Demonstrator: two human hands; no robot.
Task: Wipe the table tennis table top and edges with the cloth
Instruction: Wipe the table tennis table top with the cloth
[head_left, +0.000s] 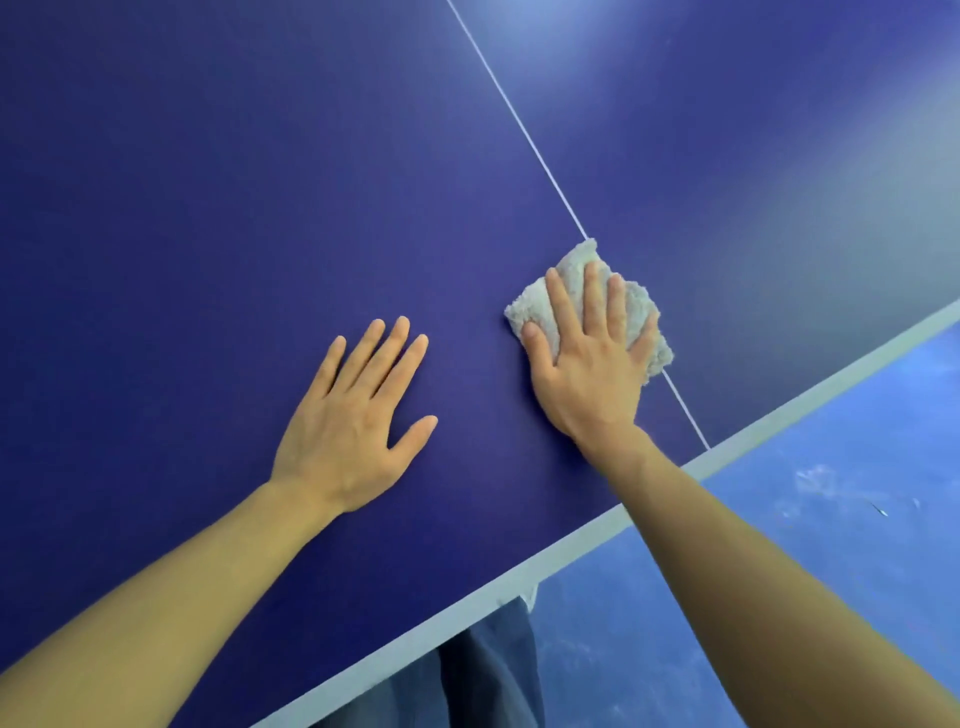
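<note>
Now the cloth (636, 304) is lying on the white line (519, 124) of the table top (208, 208), near the pale edge (571, 551). The right hand (587, 374) is pressing on it with straight, spread fingers (592, 296), and the cloth is poking out ahead of the fingertips, up along the line. The left hand (348, 431) is resting flat left of the line, fingers wide, holding nothing. The next push is probably going that way.

Your right hand (587, 364) covers the middle of the cloth (525, 301); the white centre line (519, 126) vanishes beneath the cloth. The table top (208, 208) is cut off left of and beyond the cloth.
</note>
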